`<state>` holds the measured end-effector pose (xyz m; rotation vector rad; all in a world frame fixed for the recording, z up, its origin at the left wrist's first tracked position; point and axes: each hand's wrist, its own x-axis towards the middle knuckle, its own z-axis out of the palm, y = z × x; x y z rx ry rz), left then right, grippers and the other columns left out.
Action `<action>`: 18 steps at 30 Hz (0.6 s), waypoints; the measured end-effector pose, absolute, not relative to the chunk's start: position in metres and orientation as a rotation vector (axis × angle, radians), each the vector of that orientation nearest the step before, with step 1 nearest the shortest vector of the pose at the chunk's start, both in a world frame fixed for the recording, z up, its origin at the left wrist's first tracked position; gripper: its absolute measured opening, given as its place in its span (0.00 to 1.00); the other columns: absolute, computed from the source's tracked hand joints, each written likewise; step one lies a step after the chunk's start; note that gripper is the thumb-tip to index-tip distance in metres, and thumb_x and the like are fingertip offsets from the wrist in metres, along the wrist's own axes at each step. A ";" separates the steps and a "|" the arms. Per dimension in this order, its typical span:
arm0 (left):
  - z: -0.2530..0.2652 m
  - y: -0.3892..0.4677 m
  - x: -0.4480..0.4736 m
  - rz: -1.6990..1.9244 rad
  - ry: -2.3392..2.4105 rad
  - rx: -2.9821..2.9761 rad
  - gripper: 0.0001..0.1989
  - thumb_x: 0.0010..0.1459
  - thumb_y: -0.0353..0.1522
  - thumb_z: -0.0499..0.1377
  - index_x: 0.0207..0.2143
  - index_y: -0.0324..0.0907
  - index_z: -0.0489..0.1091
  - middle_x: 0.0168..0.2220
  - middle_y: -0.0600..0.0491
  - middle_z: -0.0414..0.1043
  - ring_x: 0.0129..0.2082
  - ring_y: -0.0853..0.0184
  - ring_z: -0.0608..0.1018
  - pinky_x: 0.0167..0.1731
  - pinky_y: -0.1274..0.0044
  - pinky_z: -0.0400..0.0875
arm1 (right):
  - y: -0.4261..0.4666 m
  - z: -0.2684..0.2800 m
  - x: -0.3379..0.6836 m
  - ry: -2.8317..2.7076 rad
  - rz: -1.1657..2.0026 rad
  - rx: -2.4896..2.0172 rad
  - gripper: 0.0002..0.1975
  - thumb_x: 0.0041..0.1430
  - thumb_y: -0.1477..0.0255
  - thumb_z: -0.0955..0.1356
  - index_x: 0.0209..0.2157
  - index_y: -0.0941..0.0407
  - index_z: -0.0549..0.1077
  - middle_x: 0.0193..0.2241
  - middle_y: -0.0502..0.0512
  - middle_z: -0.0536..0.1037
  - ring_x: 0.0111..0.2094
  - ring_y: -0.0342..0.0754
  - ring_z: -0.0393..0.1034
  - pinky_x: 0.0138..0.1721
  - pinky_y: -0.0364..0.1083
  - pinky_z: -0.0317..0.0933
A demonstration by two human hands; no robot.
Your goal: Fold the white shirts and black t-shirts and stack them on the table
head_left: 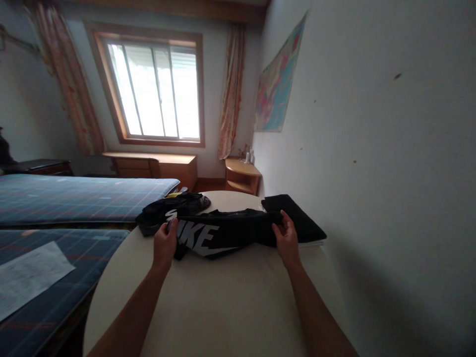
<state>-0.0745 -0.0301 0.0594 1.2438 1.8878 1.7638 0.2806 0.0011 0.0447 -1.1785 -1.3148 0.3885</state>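
Note:
A black shirt (238,229) with large grey-white lettering and a swoosh is stretched sideways between my hands, just above the round table (230,302). My left hand (165,244) pinches its left end beside the lettering, thumb up. At the right end, my right hand (287,239) grips the cloth between thumb and fingers. Part of the shirt hangs in folds below the held edge. Behind my right hand lies a folded black garment (299,218) with a white layer under its near edge. A crumpled pile of dark clothes (154,210) sits beyond my left hand.
To the left are two plaid mattresses (82,198), the nearer with a sheet of paper (33,277) on it. A white wall (390,198) runs close along the right. A wooden desk (178,161) and a corner shelf (243,168) stand at the back under the window (159,89).

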 end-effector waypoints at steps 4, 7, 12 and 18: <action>0.059 -0.029 -0.067 1.659 1.872 1.394 0.21 0.56 0.50 0.50 0.30 0.42 0.68 0.28 0.52 0.72 0.33 0.60 0.74 0.34 0.74 0.69 | -0.001 0.032 0.270 -1.600 0.398 -1.139 0.44 0.57 0.66 0.63 0.69 0.51 0.34 0.70 0.58 0.42 0.69 0.52 0.42 0.66 0.56 0.46; 0.056 -0.026 -0.063 1.599 1.761 1.520 0.20 0.54 0.47 0.52 0.36 0.40 0.69 0.31 0.51 0.74 0.35 0.59 0.75 0.37 0.73 0.70 | -0.004 0.020 0.268 -1.799 0.329 -1.233 0.44 0.56 0.68 0.64 0.69 0.54 0.37 0.70 0.59 0.37 0.70 0.53 0.34 0.67 0.56 0.39; 0.049 -0.024 -0.062 1.483 1.710 1.733 0.18 0.52 0.40 0.53 0.42 0.40 0.68 0.37 0.50 0.75 0.38 0.61 0.76 0.42 0.74 0.69 | -0.001 0.008 0.272 -1.804 0.153 -1.569 0.39 0.54 0.69 0.66 0.65 0.58 0.51 0.63 0.68 0.57 0.65 0.60 0.52 0.63 0.57 0.50; 0.045 -0.027 -0.070 1.356 1.932 1.754 0.15 0.58 0.44 0.52 0.32 0.44 0.70 0.30 0.52 0.75 0.33 0.62 0.76 0.35 0.76 0.66 | 0.000 0.012 0.275 -1.687 0.136 -1.866 0.22 0.58 0.65 0.66 0.52 0.61 0.68 0.45 0.70 0.75 0.48 0.62 0.71 0.48 0.54 0.63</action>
